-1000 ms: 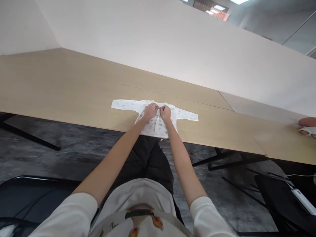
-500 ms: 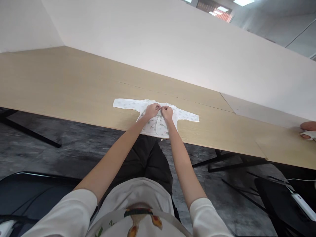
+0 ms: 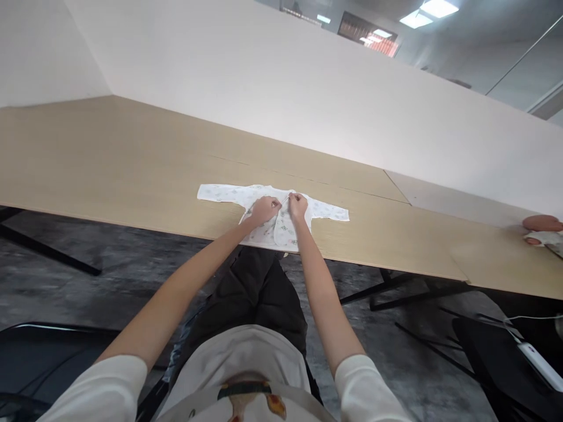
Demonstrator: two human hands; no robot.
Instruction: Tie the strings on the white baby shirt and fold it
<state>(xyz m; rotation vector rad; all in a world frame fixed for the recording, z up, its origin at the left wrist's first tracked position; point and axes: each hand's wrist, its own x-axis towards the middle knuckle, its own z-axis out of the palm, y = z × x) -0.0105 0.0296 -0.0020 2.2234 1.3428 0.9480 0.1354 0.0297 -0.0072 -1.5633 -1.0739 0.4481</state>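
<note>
Both of your hands pinch the front opening of the baby shirt (image 3: pixel 272 214): your left hand (image 3: pixel 264 209) has its fingers closed on the left front panel, and your right hand (image 3: pixel 298 205) is closed on the right panel's edge, the two fists almost touching at the placket just below the neckline. Whether a snap or a tie sits between your fingertips is too small to tell.

The shirt lies flat on the wooden table (image 3: pixel 132 158), front up, both sleeves spread out to the sides, its hem right at the near table edge in front of you.

Compared with a second ago, your hands have barely travelled; they sit at the same spot on the chest, and the garment's sleeves and hem lie as they did. Only your head has tipped, so the shirt shows a touch lower in view. That reads as fine work at one point of the closure, not smoothing or folding, and the lower front flaps still look loose.

Beyond the shirt, a white partition (image 3: pixel 308 94) runs along the far side of the table. At the far right edge, another person's hand (image 3: pixel 540 225) rests on the tabletop, well apart from yours.
</note>
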